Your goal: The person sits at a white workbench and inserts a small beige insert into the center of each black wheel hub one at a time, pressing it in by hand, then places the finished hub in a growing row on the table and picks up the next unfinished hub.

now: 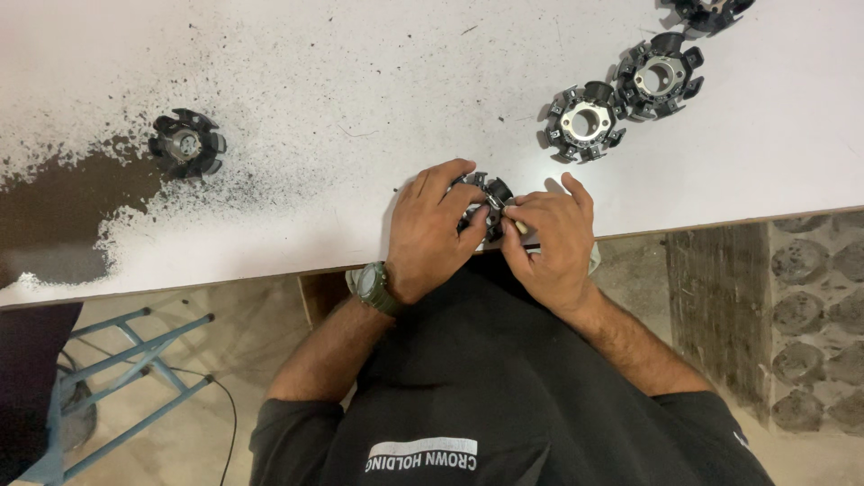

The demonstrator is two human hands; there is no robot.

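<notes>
Nearest the lens, a black shirt (504,387), then one white desk (360,81) worn dark at its left end. On the desk, five black toothed ring parts: one alone at left (186,144), three at upper right (585,121), one held part (486,200) at the near edge. Left hand (432,236) grip clenched around the held part; right hand (549,243) pinching a small pale piece (515,219) against it.

Black round toothed part (486,202) at the table's near edge, half covered
</notes>
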